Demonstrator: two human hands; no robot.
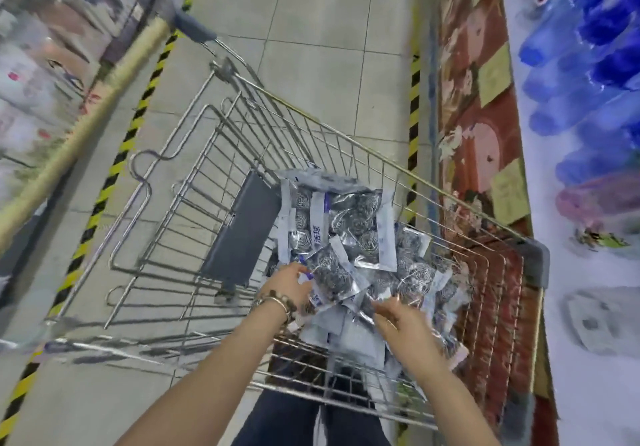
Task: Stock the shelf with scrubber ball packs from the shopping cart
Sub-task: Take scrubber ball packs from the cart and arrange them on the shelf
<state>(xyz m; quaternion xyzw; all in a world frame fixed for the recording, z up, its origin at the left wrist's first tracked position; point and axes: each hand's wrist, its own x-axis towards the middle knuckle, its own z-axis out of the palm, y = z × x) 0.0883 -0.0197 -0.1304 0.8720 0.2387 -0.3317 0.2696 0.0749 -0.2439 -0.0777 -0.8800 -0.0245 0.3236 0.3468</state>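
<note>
- As we look down from the head camera, a wire shopping cart (pixel 346 147) stands slantwise on a grey tiled floor (pixel 329 29), with its blue-grey handle (pixel 194 28) at the end away from us.
- The scrubber ball packs (pixel 415 272) lie in a loose heap inside the basket, filling the end nearest us.
- A large multi-ball pack (pixel 349 223) lies flat on the far side of the heap, just beside the grey folding seat panel (pixel 242 227).
- The left hand (pixel 287 284), with bracelets (pixel 273 301) at the wrist, reaches into the basket. It pinches the corner of a small single-ball pack (pixel 332 275) that lies tilted on top of the heap.
- The right hand (pixel 405 324) reaches over the near rim, and its fingertips (pixel 379 305) meet the silvery edge of another pack. Motion blur keeps us from telling whether they grip it or merely touch it.
- Yellow-and-black hazard tape (pixel 138 116) runs along the floor to the left of the cart.
- To the right of the cart we see a shelf of blue bottles (pixel 588 47). Its front edge carries a red patterned strip (pixel 464 154) and yellow price tags (pixel 495 74).
- To the left, blurred shelving (pixel 34 47) stands behind a pale yellow rail (pixel 86 126).
- Dark trousers (pixel 304 418) show below the cart's near rim.
</note>
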